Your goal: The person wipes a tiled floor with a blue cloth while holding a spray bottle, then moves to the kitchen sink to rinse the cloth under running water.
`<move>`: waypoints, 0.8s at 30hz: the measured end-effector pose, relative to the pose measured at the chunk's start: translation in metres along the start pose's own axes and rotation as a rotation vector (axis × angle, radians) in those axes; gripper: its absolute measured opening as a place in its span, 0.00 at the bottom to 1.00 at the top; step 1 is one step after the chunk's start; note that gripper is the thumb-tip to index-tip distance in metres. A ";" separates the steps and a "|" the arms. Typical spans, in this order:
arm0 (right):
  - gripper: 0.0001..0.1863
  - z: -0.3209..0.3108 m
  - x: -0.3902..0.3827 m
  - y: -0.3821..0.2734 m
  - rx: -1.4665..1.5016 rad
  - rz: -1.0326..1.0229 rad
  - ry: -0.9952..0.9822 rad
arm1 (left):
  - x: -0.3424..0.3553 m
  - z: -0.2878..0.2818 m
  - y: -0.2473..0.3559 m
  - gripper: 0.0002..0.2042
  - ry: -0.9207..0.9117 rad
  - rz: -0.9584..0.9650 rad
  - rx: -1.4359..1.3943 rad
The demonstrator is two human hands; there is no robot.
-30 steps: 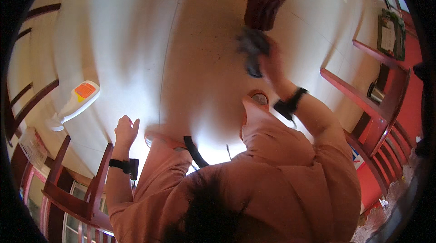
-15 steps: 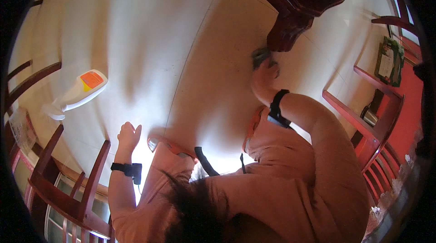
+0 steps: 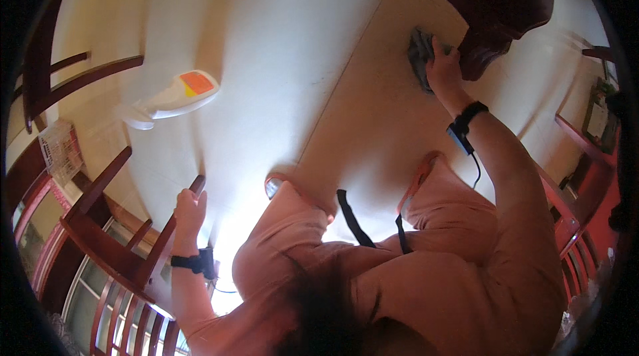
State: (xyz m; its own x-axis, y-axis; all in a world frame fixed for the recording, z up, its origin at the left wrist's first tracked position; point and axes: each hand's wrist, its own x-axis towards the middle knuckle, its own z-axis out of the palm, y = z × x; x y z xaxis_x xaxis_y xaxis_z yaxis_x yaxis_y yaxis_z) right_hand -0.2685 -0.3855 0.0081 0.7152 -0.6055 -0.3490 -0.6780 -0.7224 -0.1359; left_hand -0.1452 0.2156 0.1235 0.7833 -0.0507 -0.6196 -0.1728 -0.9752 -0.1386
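Note:
My right hand (image 3: 444, 73) grips a dark grey cloth (image 3: 421, 60), bunched against the pale floor. Close on its right stands the carved foot of a dark red-brown wooden table leg (image 3: 484, 50). My left hand (image 3: 190, 209) is at the lower left, fingers curled together, and no object shows in it. It overlaps the leg of a wooden chair (image 3: 174, 223) in the picture; whether it touches the leg cannot be made out. A white spray bottle (image 3: 174, 102) with an orange and yellow label lies on the floor ahead of that hand.
Dark wooden chairs line the left side, one with curved legs (image 3: 100, 76). A white wire basket (image 3: 61, 150) sits among them. To the right are another chair (image 3: 556, 199) and a green package (image 3: 599, 116). My feet and knees flank the floor in the middle.
The view has shifted, so the bottle and table leg appear further right. My right hand and the cloth have moved along the floor to the left side of the table foot.

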 end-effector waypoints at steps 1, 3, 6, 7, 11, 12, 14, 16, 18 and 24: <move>0.29 0.001 -0.002 -0.008 -0.084 0.046 -0.054 | 0.000 0.008 0.000 0.18 0.011 -0.034 -0.029; 0.29 0.009 -0.010 -0.033 -0.137 0.030 -0.135 | 0.006 0.032 0.012 0.19 0.020 0.034 -0.020; 0.29 0.022 -0.020 -0.073 -0.210 -0.015 -0.224 | 0.020 0.073 0.051 0.19 -0.059 0.051 -0.192; 0.29 0.024 -0.020 -0.081 -0.173 -0.058 -0.201 | 0.023 0.084 0.065 0.18 -0.047 0.111 -0.162; 0.27 0.016 -0.014 -0.077 0.422 -0.060 -0.006 | 0.033 0.101 0.096 0.18 -0.030 0.177 -0.164; 0.26 0.009 -0.015 -0.067 0.492 -0.155 -0.031 | 0.035 0.100 0.098 0.18 -0.007 0.198 -0.174; 0.26 -0.007 -0.028 -0.044 0.722 -0.256 0.008 | 0.039 0.098 0.099 0.18 -0.075 0.125 -0.122; 0.26 -0.022 -0.056 -0.021 0.522 -0.513 0.044 | 0.043 0.098 0.101 0.18 -0.109 0.080 -0.087; 0.28 -0.027 -0.093 -0.004 0.240 -0.608 -0.109 | 0.046 0.102 0.105 0.19 -0.164 0.030 -0.061; 0.33 0.044 -0.182 0.008 0.047 -0.942 -0.243 | 0.048 0.110 0.113 0.21 -0.214 0.062 -0.085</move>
State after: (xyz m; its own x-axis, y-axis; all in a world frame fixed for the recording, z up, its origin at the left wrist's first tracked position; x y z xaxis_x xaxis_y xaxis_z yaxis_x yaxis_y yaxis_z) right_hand -0.4116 -0.2661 0.0300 0.9168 0.3032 -0.2597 0.1444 -0.8583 -0.4923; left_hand -0.1925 0.1268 -0.0070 0.6270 -0.0726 -0.7756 -0.1585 -0.9867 -0.0357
